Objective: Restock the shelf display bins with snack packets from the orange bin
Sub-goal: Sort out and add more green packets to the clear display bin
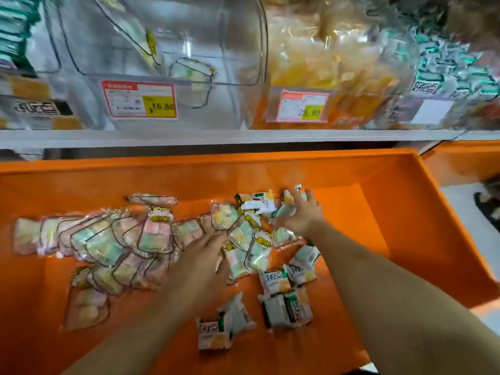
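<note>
left hand (208, 255): down in the orange bin (400, 212), fingers spread flat over the clear pastel packets (108, 242) at mid-heap. Looks like pressing or raking, but I cannot tell if anything is pinched under it (blur).
right hand (300, 215): further back in the bin, fingers curled round a small bunch of packets, at least one green-and-white packet (258, 203) just beside the fingertips.
stock: two kinds mixed in the bin. Clear pastel packets fanned out overlapping to the left, green-and-white ones scattered loose at front right (286, 312) and front centre (216, 328).
target: clear display bin (167, 50) on the shelf above, price tag (139, 100) on its front, nearly bare, one pastel packet (190, 71) inside. Likely the one to fill.
neighbours: bin with yellow snacks (324, 66) to its right looks full; green-and-white stock (446, 63) further right.
risk 1: wrong sort in wrong bin. Right hand's bunch sits where both kinds overlap, so a mixed grab is likely.
risk 2: slick film packets overlap, so a loose bunch may shed one on the lift over the bin wall and shelf edge (243, 135).
risk 3: squeezing a big handful could crush soft contents (judgement only).
risk 4: motion blur suggests fast head movement, so aim at the bin mouth may be off.
</note>
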Available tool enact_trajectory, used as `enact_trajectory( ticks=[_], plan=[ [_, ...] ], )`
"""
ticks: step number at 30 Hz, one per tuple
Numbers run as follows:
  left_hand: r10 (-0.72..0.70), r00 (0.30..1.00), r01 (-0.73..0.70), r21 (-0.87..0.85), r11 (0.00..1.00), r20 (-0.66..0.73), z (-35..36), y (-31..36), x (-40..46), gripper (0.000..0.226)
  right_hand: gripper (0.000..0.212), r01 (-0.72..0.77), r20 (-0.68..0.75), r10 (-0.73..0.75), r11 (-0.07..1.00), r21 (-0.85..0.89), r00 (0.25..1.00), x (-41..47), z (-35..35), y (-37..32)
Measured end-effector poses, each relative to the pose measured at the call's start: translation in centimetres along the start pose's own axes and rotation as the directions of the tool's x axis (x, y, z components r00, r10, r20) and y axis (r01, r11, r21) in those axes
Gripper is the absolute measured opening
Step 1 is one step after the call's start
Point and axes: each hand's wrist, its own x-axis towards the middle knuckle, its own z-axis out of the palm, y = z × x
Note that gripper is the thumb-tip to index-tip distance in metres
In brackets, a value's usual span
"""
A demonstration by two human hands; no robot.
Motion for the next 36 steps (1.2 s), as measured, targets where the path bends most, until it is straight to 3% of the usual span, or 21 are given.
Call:
enact_trajectory(
  ticks=[4, 8, 11, 19, 23, 26, 31, 34, 36],
  plan=[
    [-0.013, 1.0, 0.013, -0.023, 1.0, 0.005, 0.0, 0.0, 0.3, 0.05, 0.104, -0.007, 0.114, 0.016, 0.997, -0.079, 0.993, 3.9, 2.0, 0.8],
    [-0.016, 1.0, 0.017, -0.036, 0.999, 0.02, 0.0, 0.2, 0.3, 0.05, 0.084, 0.065, 0.023, -0.063, 0.993, -0.102, 0.998, 2.7, 2.6, 0.7],
    [-0.017, 1.0, 0.018, -0.038, 0.999, 0.023, 0.0, -0.1, 0.0, 0.049, 0.081, 0.111, -0.045, -0.11, 0.994, 0.001, 0.993, 1.2, 1.8, 0.4],
    [-0.063, 0.998, 0.065, -0.093, 0.994, 0.03, -1.6, -0.1, -1.9, 0.037, 0.05, 0.163, -0.025, -0.165, 0.985, -0.059, 0.986, -2.4, -1.1, 0.4],
    [-0.09, 0.996, 0.093, -0.148, 0.985, 0.029, -4.3, -0.1, -3.8, 0.024, 0.063, 0.234, 0.045, -0.234, 0.972, -0.01, 0.971, -5.0, -2.9, -1.6],
    [-0.093, 0.995, 0.097, -0.23, 0.968, 0.027, -8.0, 0.5, -5.2, 0.023, 0.057, 0.331, 0.117, -0.338, 0.941, 0.074, 0.934, -8.5, -5.6, -4.7],
    [-0.125, 0.99, 0.14, -0.392, 0.909, 0.062, -16.1, 2.3, -7.8, 0.059, 0.071, 0.571, 0.068, -0.604, 0.779, 0.258, 0.794, -18.0, -9.6, -12.6],
    [-0.081, 0.978, 0.19, -0.649, 0.737, 0.194, -20.4, 2.7, -10.3, 0.024, 0.073, 0.66, -0.012, -0.708, 0.651, 0.375, 0.706, -23.3, -10.9, -15.6],
    [-0.046, 0.977, 0.181, -0.701, 0.689, 0.208, -22.5, 2.2, -12.4, 0.025, 0.069, 0.693, -0.091, -0.731, 0.59, 0.414, 0.676, -26.0, -11.5, -16.7]
  ],
)
